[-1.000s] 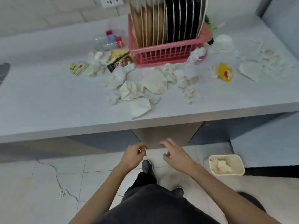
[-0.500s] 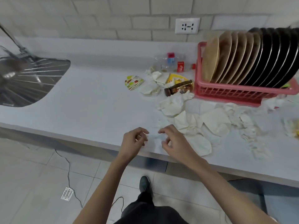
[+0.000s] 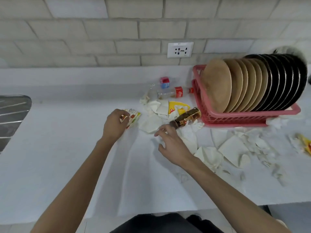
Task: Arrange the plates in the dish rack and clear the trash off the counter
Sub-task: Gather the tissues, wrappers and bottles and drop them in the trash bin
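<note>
Head view, kitchen counter [image 3: 67, 148].

L. hand [image 3: 114, 125]: fingers curled over the near-left edge of a printed packet [image 3: 133, 115]. A bit of the packet shows between thumb and fingers, so the grip reads as a pinch. The packet lies flat on the counter, and most of it sticks out past the fingertips toward the wall.

R. hand [image 3: 171, 143]: fingers spread and loosely bent, holding nothing. Its fingertips are just short of the dark end of a brown-and-gold wrapper [image 3: 186, 116]. Cannot tell whether they touch the counter.

Trash: crumpled napkins [image 3: 151, 123] lie between the two hands and beyond them. A yellow wrapper [image 3: 176, 105] sits among them, touching the brown-and-gold one. Behind, nr. the wall, a clear bottle with a red label [image 3: 175, 94] lies on its side, and a crushed clear bottle [image 3: 164, 84] lies just beside it. More torn napkins [image 3: 235, 148] are strewn to the right, in front of the rack. Another yellow wrapper [image 3: 305, 145] is at the far right edge.

Dish rack [image 3: 235, 118]: pink, to the right of the brown-and-gold wrapper. Tan plates [image 3: 217, 86] stand on edge at its left end and black plates [image 3: 282, 81] at its right, all leaning left.

Sink [image 3: 11, 115] is at the far left, well apart from the trash. A socket [image 3: 180, 49] is on the wall.
</note>
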Motion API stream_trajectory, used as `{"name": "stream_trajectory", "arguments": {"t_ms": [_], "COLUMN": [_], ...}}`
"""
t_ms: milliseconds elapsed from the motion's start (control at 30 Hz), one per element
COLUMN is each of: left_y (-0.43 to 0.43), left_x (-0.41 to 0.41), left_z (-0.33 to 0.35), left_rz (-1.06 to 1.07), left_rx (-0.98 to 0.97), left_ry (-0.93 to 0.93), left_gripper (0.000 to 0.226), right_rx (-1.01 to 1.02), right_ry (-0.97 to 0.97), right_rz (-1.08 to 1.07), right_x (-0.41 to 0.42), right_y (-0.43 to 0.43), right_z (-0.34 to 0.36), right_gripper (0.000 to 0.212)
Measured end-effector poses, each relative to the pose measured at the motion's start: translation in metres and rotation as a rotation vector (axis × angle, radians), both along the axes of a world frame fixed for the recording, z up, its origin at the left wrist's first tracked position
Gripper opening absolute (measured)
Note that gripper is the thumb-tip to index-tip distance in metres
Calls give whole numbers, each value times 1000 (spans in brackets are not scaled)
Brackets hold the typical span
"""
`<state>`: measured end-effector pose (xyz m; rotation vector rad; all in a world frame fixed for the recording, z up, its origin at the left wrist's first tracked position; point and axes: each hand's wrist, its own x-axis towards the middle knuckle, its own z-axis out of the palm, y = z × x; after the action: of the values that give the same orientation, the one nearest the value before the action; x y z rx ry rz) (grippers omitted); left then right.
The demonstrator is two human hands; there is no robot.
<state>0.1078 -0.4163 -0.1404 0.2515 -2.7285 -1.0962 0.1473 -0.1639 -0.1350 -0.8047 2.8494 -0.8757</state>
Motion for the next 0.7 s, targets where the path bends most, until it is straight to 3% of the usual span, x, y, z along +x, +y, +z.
{"name": "stream_trajectory", "arguments": {"t_ms": [233,367,567,700], "left_y": [-9,-7,-11,-20], "left_x": [-47,-35,-43,-40], "left_z": [-40,-63,-54,-53], "left_rz": [-3,51,103,29], "left_rx": [-162,-63,131,110], "left_ry": [-164,-67,-96,-179], "left_gripper": [53,64,68,58], "right_rx": [209,419,341,263], "right_ry": [117,22,136,92], "right_rz": [3,96,141,171], "right_x": [-44,-70,-90,-90], "right_y": [-27,-37,-42,-36], "right_z": [-6,-22,-35,-39], "right_gripper": [63,60,47,43]}}
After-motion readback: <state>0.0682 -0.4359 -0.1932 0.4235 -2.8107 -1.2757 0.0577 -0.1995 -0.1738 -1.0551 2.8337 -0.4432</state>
